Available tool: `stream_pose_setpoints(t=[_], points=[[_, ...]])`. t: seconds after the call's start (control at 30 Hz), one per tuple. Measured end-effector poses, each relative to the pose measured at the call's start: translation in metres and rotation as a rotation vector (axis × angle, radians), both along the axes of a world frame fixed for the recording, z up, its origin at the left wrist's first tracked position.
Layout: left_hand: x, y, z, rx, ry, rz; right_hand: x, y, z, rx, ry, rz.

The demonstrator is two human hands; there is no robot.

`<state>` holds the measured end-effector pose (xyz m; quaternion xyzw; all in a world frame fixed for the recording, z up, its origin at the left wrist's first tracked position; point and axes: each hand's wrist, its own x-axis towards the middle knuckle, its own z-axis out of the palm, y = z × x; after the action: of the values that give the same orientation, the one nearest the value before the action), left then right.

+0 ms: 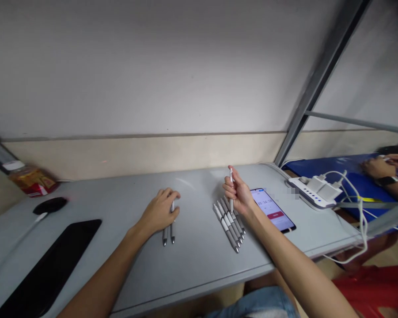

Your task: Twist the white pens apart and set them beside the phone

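My left hand (161, 210) rests low over the desk, fingers curled round the upper part of a grey-and-white pen (172, 232). A second pen (164, 236) lies parallel beside it, its upper part hidden under the hand. Raised above the desk, my right hand (236, 190) grips another white-and-grey pen (231, 176) nearly upright, thumb near its top end. Below that hand several similar pens (228, 227) lie side by side in a slanted row, their silver tips pointing toward me. My right hand and wrist partly cover the row.
A lit phone (273, 211) lies right of my right forearm, near a white power strip (313, 194) with cables. At left are a dark flat slab (49, 269), a black mouse-shaped object (50, 206) and a bottle (31, 180). Another person's hands (380, 168) show far right.
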<state>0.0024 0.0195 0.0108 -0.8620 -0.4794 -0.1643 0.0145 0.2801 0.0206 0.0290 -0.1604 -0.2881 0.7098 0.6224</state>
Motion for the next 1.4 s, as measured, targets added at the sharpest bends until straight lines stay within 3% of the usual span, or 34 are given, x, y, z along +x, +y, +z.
stream_pose_setpoints(t=[0.4, 0.5, 0.7, 0.8, 0.9, 1.4], points=[[0.008, -0.001, -0.007, 0.029, -0.029, -0.029, -0.032, -0.022, -0.001, 0.059, -0.363, 0.290], [0.009, -0.001, -0.006, 0.025, -0.025, -0.029, -0.034, -0.021, -0.007, 0.110, -0.529, 0.238], [0.009, -0.003, -0.004, 0.013, -0.044, 0.005, -0.021, -0.016, -0.010, 0.379, -1.263, -0.110], [0.010, -0.004, -0.003, 0.022, -0.034, 0.028, -0.016, -0.015, -0.011, 0.508, -1.536, -0.079], [0.010, -0.004, -0.003, 0.026, -0.033, 0.046, -0.014, -0.016, -0.014, 0.522, -1.742, -0.031], [0.013, -0.008, 0.000, 0.045, 0.049, 0.136, -0.011, -0.014, -0.009, 0.520, -1.833, 0.000]])
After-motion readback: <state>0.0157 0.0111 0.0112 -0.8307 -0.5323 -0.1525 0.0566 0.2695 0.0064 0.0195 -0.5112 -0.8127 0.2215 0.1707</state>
